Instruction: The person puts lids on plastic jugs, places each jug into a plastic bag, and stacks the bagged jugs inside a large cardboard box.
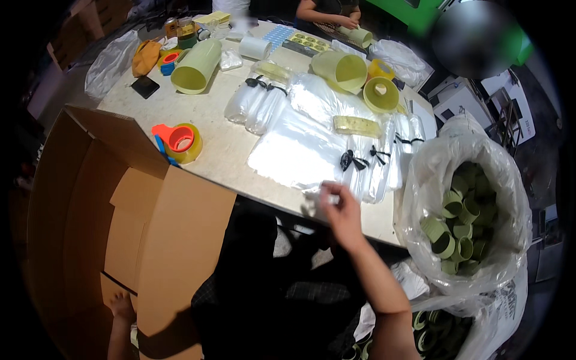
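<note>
On the left, my left hand [122, 306] reaches down into a large open cardboard box [201, 222]. Its fingers are spread against a brown flap at the bottom and hold nothing that I can see. My right hand [342, 213] hovers at the table's front edge, fingers loosely curved and apart, slightly blurred. Just beyond it lies a flat stack of clear plastic bags [297, 150]. Beside that are rolled clear bags [358, 171] tied with black ties. A yellowish block-shaped pack [357, 126] rests on the bags.
A tape roll with an orange dispenser [181, 139] sits near the box. Pale green tubes [196, 67] stand farther back, with a black phone [145, 87] nearby. At right, a plastic sack [420, 198] holds several green rings [462, 246]. Another person [336, 13] works across the table [225, 159].
</note>
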`<state>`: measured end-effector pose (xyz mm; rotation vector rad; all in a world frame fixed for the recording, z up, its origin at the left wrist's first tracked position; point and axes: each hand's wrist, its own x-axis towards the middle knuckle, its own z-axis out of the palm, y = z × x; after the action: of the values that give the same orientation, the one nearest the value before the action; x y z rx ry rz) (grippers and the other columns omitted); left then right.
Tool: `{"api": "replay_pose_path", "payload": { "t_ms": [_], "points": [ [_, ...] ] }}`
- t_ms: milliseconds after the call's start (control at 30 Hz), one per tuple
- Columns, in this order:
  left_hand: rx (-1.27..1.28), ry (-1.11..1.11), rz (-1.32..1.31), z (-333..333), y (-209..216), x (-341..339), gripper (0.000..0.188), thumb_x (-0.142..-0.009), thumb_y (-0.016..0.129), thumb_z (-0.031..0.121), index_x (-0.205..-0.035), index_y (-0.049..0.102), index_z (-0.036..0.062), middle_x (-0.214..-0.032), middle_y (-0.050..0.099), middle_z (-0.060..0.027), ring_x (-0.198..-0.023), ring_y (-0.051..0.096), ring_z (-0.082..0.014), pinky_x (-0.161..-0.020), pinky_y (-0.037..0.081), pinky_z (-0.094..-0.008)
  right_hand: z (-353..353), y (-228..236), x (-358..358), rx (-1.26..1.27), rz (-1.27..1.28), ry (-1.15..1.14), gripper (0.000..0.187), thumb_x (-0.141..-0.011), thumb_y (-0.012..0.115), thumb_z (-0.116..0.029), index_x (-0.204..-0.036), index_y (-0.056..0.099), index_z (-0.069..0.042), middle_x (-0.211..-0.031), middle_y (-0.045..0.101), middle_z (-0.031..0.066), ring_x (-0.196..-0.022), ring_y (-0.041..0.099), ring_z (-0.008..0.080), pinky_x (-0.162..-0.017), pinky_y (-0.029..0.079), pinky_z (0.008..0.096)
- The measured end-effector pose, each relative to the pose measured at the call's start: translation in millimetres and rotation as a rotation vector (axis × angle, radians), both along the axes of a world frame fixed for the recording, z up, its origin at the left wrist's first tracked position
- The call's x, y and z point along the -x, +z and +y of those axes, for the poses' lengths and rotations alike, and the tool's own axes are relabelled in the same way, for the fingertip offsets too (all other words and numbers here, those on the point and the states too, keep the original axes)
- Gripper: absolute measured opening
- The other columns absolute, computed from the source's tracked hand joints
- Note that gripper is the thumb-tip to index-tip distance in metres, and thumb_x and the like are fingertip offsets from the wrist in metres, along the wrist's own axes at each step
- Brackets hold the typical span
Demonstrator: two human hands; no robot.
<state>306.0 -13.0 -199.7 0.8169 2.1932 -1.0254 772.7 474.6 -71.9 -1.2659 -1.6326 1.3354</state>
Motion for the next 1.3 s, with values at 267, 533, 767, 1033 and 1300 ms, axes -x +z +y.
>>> {"api": "replay_pose_path", "payload": {
  "t_ms": [267, 533, 767, 1033, 1300],
  "points": [
    [-1.232, -0.045, -0.048, 170, 78, -53, 0.041, -0.083, 0.06, -0.001, -0.124, 0.055, 0.0002, -0.117, 0.058, -0.0162, -0.116, 0.052, -0.0379, -0.1, 0.04, -0.0485, 281, -46, 71, -0.84, -0.469, -0.323, 0.072, -0.084, 0.073, -0.02, -0.141, 0.04, 0.005, -0.138, 0.047, 0.0264, -0.12, 0.053, 0.0414, -0.104, 0.043, 0.0447],
    [-1.499, -0.263, 0.085, 225, 92, -92, 0.042, -0.097, 0.054, 0.012, -0.136, 0.045, -0.0016, -0.136, 0.045, -0.0221, -0.127, 0.045, -0.0367, -0.111, 0.031, -0.0459, 327, -27, 87, -0.807, -0.258, -0.453, 0.026, -0.095, 0.06, -0.021, -0.107, 0.063, 0.002, -0.088, 0.068, 0.0135, -0.088, 0.067, 0.0325, -0.081, 0.051, 0.0421],
    [-1.711, 0.153, -1.092, 377, 89, -218, 0.053, -0.095, 0.06, 0.018, -0.141, 0.044, -0.0023, -0.143, 0.048, -0.0194, -0.135, 0.044, -0.0307, -0.116, 0.031, -0.0414, 65, -41, -27, 0.27, 1.304, -0.432, 0.028, -0.103, 0.049, -0.026, -0.115, 0.063, -0.005, -0.113, 0.067, 0.0109, -0.102, 0.063, 0.0213, -0.092, 0.053, 0.0375],
    [-1.159, 0.525, -1.627, 334, 83, -293, 0.028, -0.093, 0.072, 0.029, -0.1, 0.064, 0.0028, -0.085, 0.068, -0.0008, -0.079, 0.06, -0.0084, -0.075, 0.047, -0.0254, -75, -35, -162, -0.237, -0.111, -0.655, 0.027, -0.084, 0.07, -0.011, -0.107, 0.063, 0.0, -0.094, 0.063, 0.0078, -0.086, 0.062, 0.019, -0.084, 0.048, 0.0325],
    [-0.939, 0.395, -1.492, 280, 85, -249, 0.025, -0.091, 0.07, 0.012, -0.111, 0.065, -0.0016, -0.101, 0.072, -0.004, -0.091, 0.065, -0.0115, -0.09, 0.049, -0.0292, 19, -21, -337, -0.663, -1.365, -0.418, 0.049, -0.081, 0.063, -0.007, -0.13, 0.06, -0.014, -0.121, 0.059, 0.0139, -0.122, 0.054, 0.0322, -0.103, 0.043, 0.0454]
  ]
}}
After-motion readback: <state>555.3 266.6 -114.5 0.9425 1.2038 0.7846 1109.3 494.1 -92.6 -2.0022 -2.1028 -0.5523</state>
